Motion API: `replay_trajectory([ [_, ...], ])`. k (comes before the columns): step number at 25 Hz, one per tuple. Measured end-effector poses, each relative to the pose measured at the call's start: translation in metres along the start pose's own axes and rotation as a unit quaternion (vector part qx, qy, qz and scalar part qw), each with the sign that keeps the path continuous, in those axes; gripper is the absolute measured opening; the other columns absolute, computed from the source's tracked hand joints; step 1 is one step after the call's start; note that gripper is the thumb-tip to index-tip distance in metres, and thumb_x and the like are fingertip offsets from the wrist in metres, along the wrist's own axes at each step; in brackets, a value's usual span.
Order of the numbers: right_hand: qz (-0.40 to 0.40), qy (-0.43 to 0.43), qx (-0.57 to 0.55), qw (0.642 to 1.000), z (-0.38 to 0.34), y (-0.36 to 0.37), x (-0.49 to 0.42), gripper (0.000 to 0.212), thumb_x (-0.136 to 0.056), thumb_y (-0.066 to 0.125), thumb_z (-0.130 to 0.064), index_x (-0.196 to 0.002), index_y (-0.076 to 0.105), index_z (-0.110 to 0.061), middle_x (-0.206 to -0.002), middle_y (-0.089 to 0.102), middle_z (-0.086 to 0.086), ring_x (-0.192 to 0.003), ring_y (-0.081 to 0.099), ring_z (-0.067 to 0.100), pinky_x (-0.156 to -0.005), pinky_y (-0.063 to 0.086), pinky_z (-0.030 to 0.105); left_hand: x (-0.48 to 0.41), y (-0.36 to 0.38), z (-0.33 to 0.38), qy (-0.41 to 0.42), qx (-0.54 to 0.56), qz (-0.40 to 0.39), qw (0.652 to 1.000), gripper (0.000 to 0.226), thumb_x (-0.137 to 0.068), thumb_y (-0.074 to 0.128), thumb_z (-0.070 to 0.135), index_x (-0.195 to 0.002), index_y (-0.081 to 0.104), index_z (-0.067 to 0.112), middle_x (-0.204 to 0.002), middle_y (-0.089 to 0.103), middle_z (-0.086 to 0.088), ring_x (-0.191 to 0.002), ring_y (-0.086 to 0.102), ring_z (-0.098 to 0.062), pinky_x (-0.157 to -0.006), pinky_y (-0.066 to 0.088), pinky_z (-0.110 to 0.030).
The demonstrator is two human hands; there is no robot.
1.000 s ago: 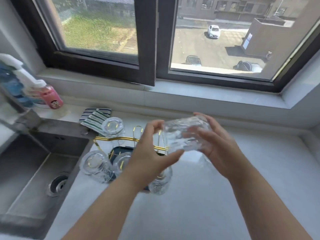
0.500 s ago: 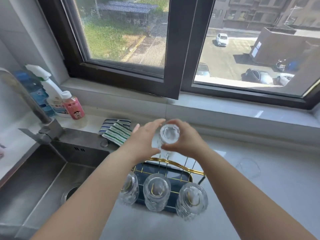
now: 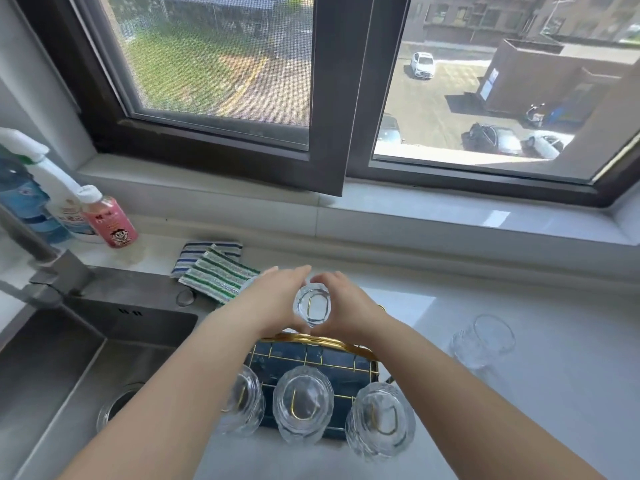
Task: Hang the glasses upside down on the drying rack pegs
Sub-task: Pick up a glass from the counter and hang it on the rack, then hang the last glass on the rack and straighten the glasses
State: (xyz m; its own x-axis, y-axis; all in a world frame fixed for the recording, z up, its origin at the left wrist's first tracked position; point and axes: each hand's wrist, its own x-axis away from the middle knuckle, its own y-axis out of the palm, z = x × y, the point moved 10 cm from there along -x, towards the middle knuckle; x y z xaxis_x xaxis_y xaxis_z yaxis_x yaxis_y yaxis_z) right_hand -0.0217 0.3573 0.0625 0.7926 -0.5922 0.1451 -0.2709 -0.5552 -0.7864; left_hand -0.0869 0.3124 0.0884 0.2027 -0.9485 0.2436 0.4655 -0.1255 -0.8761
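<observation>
A clear textured glass (image 3: 311, 306) is upside down over a gold peg at the back of the drying rack (image 3: 343, 367), a gold wire frame on a dark blue tray. My left hand (image 3: 277, 299) and my right hand (image 3: 346, 303) clasp this glass from both sides. Three more glasses hang upside down on the front pegs: one at the left (image 3: 242, 405), partly behind my left forearm, one in the middle (image 3: 303, 403), one at the right (image 3: 381, 422). Another glass (image 3: 483, 341) stands on the counter to the right of the rack.
A steel sink (image 3: 69, 368) with a tap (image 3: 38, 258) lies to the left. Striped cloths (image 3: 211, 268) lie behind the rack. Spray and soap bottles (image 3: 79, 213) stand at the back left. A window sill (image 3: 450, 220) runs along the back of the white counter (image 3: 519, 427).
One second ago both hands held the glass in the air, turning it. It has since come down, base up, onto a back peg. The view has shifted right and nearer.
</observation>
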Motion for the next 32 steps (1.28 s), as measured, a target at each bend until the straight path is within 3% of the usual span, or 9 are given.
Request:
replay_trajectory([
  [7,0.035,-0.012,-0.007,0.999,-0.004,-0.038,0.024,0.09,-0.059,0.082,-0.037,-0.132,0.034,-0.021,-0.138,0.04,-0.001,-0.121,0.044,0.017,-0.098,0.039,0.032,0.011,-0.019,0.023,0.0,-0.043,0.049,0.998,0.084,-0.075,0.072,0.03,-0.142,0.023,0.019,-0.146,0.038,-0.001,-0.137,0.024,-0.019,-0.115,0.004,-0.032],
  [11,0.205,0.024,-0.128,0.97,0.062,-0.103,0.099,0.063,-0.062,0.081,-0.027,-0.117,0.05,-0.028,-0.12,0.053,-0.01,-0.109,0.046,0.001,-0.087,0.03,0.005,0.025,-0.023,0.11,0.09,0.067,0.134,0.985,0.079,-0.078,0.07,0.026,-0.141,0.023,0.021,-0.15,0.028,0.001,-0.137,0.022,-0.015,-0.105,0.007,-0.018],
  [14,0.27,0.116,-0.184,0.938,0.142,-0.113,0.165,0.055,-0.064,0.079,-0.02,-0.111,0.053,-0.028,-0.112,0.052,-0.015,-0.11,0.047,0.007,-0.09,0.03,0.016,0.024,0.032,0.201,0.154,0.11,0.057,0.98,0.076,-0.078,0.068,0.023,-0.14,0.025,0.018,-0.148,0.032,-0.002,-0.134,0.028,-0.018,-0.101,0.018,-0.019],
  [16,0.291,0.17,-0.216,0.916,0.19,-0.11,0.2,0.059,-0.063,0.078,-0.017,-0.114,0.05,-0.03,-0.115,0.048,-0.017,-0.115,0.045,0.011,-0.094,0.031,0.024,0.01,0.08,0.243,0.135,0.129,0.009,0.982,0.075,-0.078,0.066,0.019,-0.139,0.022,0.013,-0.146,0.032,-0.006,-0.133,0.029,-0.022,-0.103,0.026,-0.026],
  [18,0.303,0.202,-0.226,0.903,0.225,-0.108,0.22,0.067,-0.063,0.078,-0.017,-0.12,0.044,-0.029,-0.123,0.045,-0.012,-0.12,0.041,0.011,-0.097,0.03,0.025,-0.01,0.119,0.258,0.08,0.146,0.01,0.986,0.085,-0.08,0.063,0.017,-0.143,0.007,0.009,-0.152,0.019,-0.009,-0.139,0.016,-0.023,-0.111,0.019,-0.028],
  [21,0.296,0.215,-0.224,0.903,0.263,-0.108,0.228,0.077,-0.065,0.078,-0.016,-0.129,0.037,-0.023,-0.131,0.04,-0.008,-0.126,0.036,0.011,-0.102,0.028,0.026,-0.04,0.162,0.254,-0.013,0.185,0.03,0.982,0.096,-0.081,0.063,0.021,-0.142,-0.01,0.007,-0.155,0.001,-0.011,-0.143,-0.001,-0.024,-0.117,0.006,-0.036],
  [24,0.24,0.223,-0.238,0.914,0.289,-0.098,0.215,0.083,-0.068,0.075,-0.016,-0.136,0.029,-0.02,-0.142,0.036,-0.004,-0.131,0.031,0.01,-0.102,0.025,0.022,-0.063,0.185,0.236,-0.075,0.245,0.048,0.965,0.105,-0.074,0.071,0.02,-0.143,-0.008,0.011,-0.154,0.007,-0.011,-0.142,0.01,-0.025,-0.115,0.017,-0.039],
  [29,0.125,0.219,-0.241,0.937,0.316,-0.07,0.176,0.082,-0.073,0.07,-0.014,-0.14,0.024,-0.025,-0.146,0.034,-0.008,-0.134,0.031,0.011,-0.102,0.024,0.019,-0.1,0.209,0.22,-0.095,0.315,0.051,0.943,0.1,-0.066,0.076,0.01,-0.143,0.013,0.024,-0.147,0.029,-0.002,-0.132,0.033,-0.021,-0.103,0.036,-0.032],
  [32,0.109,0.186,-0.293,0.931,0.312,-0.063,0.159,0.063,-0.071,0.07,-0.015,-0.117,0.042,-0.049,-0.123,0.055,-0.019,-0.113,0.051,0.002,-0.083,0.038,0.007,-0.108,0.211,0.221,-0.09,0.319,0.061,0.942,0.086,-0.062,0.075,0.011,-0.134,0.032,0.027,-0.134,0.045,0.001,-0.115,0.046,-0.014,-0.085,0.038,-0.021],
])
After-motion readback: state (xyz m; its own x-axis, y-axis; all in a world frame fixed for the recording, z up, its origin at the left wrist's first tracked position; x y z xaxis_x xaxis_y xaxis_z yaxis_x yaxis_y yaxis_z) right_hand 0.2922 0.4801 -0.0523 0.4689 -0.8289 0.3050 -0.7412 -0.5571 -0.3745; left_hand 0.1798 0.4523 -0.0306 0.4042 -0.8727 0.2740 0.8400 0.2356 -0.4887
